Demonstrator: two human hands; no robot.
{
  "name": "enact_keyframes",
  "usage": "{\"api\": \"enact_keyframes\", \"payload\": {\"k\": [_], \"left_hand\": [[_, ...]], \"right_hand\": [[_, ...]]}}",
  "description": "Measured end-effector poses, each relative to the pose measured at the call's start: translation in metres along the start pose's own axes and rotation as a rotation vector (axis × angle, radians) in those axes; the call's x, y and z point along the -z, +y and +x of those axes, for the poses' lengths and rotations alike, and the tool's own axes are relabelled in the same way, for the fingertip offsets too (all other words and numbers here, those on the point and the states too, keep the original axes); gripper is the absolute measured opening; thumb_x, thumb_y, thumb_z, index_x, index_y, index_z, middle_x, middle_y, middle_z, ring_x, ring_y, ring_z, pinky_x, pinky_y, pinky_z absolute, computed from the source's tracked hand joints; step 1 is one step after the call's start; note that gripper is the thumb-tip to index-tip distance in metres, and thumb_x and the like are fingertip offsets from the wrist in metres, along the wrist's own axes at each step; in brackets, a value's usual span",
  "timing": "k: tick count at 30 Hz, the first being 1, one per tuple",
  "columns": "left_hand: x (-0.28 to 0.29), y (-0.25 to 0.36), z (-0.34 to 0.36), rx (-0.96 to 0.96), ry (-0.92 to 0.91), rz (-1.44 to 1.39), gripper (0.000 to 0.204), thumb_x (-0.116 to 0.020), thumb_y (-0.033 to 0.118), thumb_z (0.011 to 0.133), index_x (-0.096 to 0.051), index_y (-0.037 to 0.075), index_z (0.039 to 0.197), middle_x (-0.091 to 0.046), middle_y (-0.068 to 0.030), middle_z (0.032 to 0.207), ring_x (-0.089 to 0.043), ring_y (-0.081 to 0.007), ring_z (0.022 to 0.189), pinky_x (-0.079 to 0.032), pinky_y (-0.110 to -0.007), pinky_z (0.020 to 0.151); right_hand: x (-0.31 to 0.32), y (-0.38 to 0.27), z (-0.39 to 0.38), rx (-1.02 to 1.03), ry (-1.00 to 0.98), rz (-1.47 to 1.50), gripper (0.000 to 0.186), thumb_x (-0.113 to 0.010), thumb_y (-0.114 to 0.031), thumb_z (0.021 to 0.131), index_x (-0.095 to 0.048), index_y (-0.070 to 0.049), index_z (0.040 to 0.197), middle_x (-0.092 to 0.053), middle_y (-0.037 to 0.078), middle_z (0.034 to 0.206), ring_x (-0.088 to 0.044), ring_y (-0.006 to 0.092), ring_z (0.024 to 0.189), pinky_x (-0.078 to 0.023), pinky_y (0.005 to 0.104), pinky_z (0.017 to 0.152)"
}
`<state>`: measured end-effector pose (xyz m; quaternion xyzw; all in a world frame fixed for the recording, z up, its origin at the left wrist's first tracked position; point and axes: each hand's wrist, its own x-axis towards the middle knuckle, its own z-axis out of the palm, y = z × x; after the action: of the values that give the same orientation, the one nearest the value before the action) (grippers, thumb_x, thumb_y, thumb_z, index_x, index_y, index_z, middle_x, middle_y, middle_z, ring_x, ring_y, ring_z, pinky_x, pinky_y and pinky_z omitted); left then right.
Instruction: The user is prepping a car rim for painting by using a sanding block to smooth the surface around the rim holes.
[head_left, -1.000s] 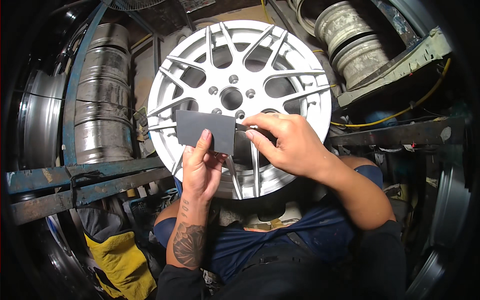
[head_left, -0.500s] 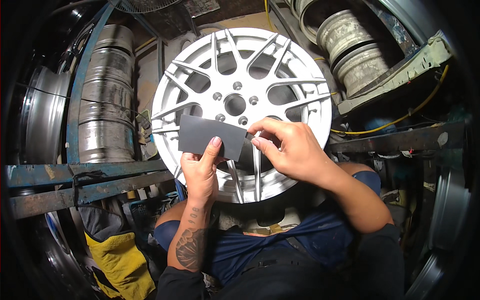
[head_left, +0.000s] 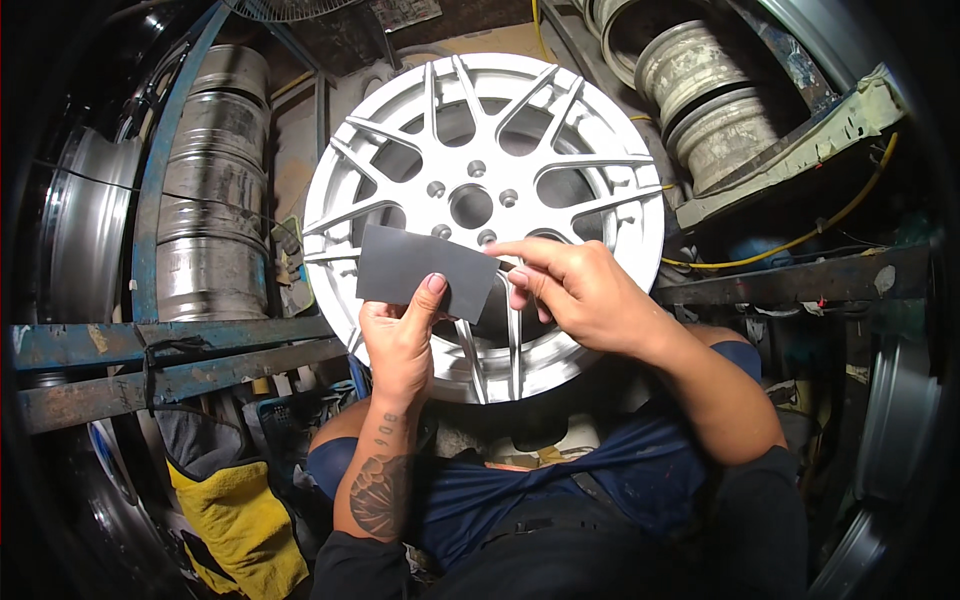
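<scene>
My left hand (head_left: 402,335) grips a dark grey, rectangular piece of sandpaper (head_left: 415,262), thumb flat on its face and fingers behind it. Just right of the sheet is my right hand (head_left: 590,290), index finger stretched toward the upper right corner and thumb lower, apart from it; nothing shows between them. Whether the index fingertip touches the sheet I cannot tell. Beneath both hands lies a silver-white alloy wheel (head_left: 520,140), face up, with split spokes and a round centre hole. The sheet and hands cover part of its near spokes.
Metal rims (head_left: 212,190) stand stacked at the left behind a blue steel frame (head_left: 175,150). More worn rims (head_left: 695,60) are at the far right, above a yellow hose (head_left: 800,240). A yellow and grey cloth (head_left: 240,520) hangs at lower left. My knees flank the wheel's near side.
My right hand's thumb and index finger have come apart from their pinch at the sheet's right edge, and the index finger has straightened. The left hand holds nearly the same place.
</scene>
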<state>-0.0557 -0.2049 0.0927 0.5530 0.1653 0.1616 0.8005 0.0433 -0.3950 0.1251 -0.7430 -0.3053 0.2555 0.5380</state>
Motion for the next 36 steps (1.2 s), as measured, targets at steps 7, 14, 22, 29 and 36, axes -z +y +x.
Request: {"api": "enact_keyframes", "payload": {"k": [7, 14, 22, 29, 36], "left_hand": [[0.004, 0.011, 0.002, 0.031, -0.012, 0.017, 0.018, -0.073, 0.008, 0.092, -0.067, -0.001, 0.106, -0.071, -0.0071, 0.097, -0.067, -0.013, 0.082, -0.056, -0.027, 0.075], [0.02, 0.02, 0.003, 0.036, -0.099, 0.167, 0.015, -0.075, 0.007, 0.09, -0.071, -0.003, 0.1, -0.072, -0.0062, 0.089, -0.067, -0.0128, 0.078, -0.056, -0.026, 0.072], [0.013, 0.028, -0.001, 0.064, -0.116, 0.155, 0.015, -0.075, 0.005, 0.089, -0.071, -0.003, 0.1, -0.073, -0.0065, 0.09, -0.067, -0.0122, 0.079, -0.054, -0.026, 0.073], [0.014, 0.027, 0.0, 0.022, -0.162, 0.207, 0.015, -0.074, 0.003, 0.089, -0.071, -0.004, 0.102, -0.073, -0.007, 0.091, -0.067, -0.0123, 0.08, -0.054, -0.026, 0.075], [0.014, 0.032, -0.003, 0.078, -0.16, 0.2, 0.014, -0.074, 0.002, 0.089, -0.071, -0.004, 0.102, -0.074, -0.0072, 0.092, -0.068, -0.0122, 0.081, -0.055, -0.026, 0.076]], "right_hand": [[-0.001, 0.005, 0.0, 0.039, 0.027, 0.231, 0.036, -0.059, 0.004, 0.094, -0.069, -0.008, 0.126, -0.071, 0.005, 0.084, -0.058, 0.0037, 0.065, -0.049, 0.0205, 0.056], [0.012, -0.003, 0.0, -0.04, -0.109, 0.182, 0.048, -0.052, 0.016, 0.085, -0.072, -0.009, 0.121, -0.073, 0.008, 0.085, -0.061, 0.0046, 0.068, -0.051, 0.0211, 0.059], [0.007, -0.007, 0.0, 0.181, -0.025, 0.001, 0.051, -0.052, 0.018, 0.081, -0.072, -0.008, 0.121, -0.075, 0.012, 0.088, -0.064, 0.0067, 0.068, -0.053, 0.0224, 0.066], [0.006, 0.002, 0.001, 0.252, -0.032, 0.002, 0.058, -0.047, 0.02, 0.075, -0.071, -0.006, 0.12, -0.075, 0.018, 0.102, -0.075, 0.0174, 0.089, -0.057, 0.0262, 0.084], [0.012, -0.005, 0.001, 0.222, -0.094, 0.001, 0.055, -0.05, 0.019, 0.077, -0.071, -0.006, 0.122, -0.076, 0.015, 0.097, -0.074, 0.0151, 0.087, -0.056, 0.026, 0.082]]}}
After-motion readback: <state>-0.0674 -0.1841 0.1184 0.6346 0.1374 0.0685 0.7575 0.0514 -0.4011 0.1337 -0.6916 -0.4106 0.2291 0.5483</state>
